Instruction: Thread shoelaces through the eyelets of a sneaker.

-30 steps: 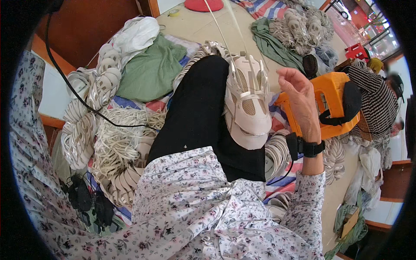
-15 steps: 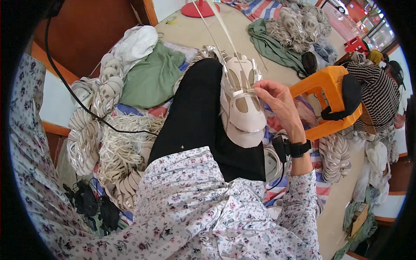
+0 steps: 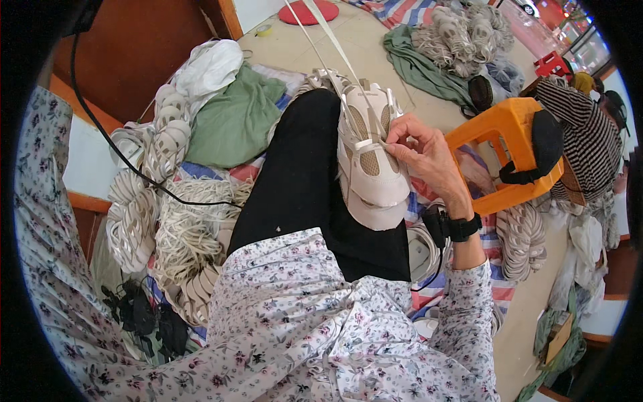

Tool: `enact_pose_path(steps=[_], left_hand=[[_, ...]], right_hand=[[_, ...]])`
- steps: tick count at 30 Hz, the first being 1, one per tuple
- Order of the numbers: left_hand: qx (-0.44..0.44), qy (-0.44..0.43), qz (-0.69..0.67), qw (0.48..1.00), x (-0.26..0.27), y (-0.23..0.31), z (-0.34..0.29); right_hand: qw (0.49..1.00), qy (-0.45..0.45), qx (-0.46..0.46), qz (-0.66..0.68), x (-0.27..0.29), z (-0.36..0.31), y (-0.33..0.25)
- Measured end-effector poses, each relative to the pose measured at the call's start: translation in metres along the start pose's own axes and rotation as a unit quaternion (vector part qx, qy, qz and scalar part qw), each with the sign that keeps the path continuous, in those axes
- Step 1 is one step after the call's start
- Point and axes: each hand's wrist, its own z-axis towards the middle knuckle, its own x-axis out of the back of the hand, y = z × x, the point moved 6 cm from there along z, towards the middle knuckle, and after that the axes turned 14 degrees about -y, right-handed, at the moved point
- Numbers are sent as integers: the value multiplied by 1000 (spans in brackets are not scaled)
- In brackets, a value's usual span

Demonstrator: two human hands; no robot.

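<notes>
A pale beige and white sneaker upper [image 3: 376,186] with mesh panels lies along my black-trousered thigh, its toe toward me. My right hand [image 3: 429,155] is at its right side, thumb and fingertips pinched on a flat pale shoelace [image 3: 372,119] by the lower lacing. Two lengths of lace run taut from the upper part of the shoe past the top edge of the view. My left hand is out of view; its floral sleeve [image 3: 50,221] shows along the left rim. What holds the far lace ends is hidden.
A tangle of pale laces [image 3: 191,218] and stacked shoe uppers [image 3: 134,221] lie to my left, beside a green cloth [image 3: 234,124]. An orange stool [image 3: 485,127] stands on the right, near a person in striped clothing [image 3: 583,124]. A black cable [image 3: 124,161] hangs at left.
My right hand has shifted slightly left, its fingers more curled around the lace at the shoe. Overhead, the taut lace lengths have swung a little to the left.
</notes>
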Motion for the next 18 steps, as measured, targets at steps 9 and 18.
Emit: enact_pose_path(steps=[9,18], left_hand=[[2,2,-5,1000,0,-4,3],[-5,5,-6,1000,1,-3,3]], right_hand=[[997,-32,1,73,-2,-1,2],[999,-13,3,50,-1,-1,2]])
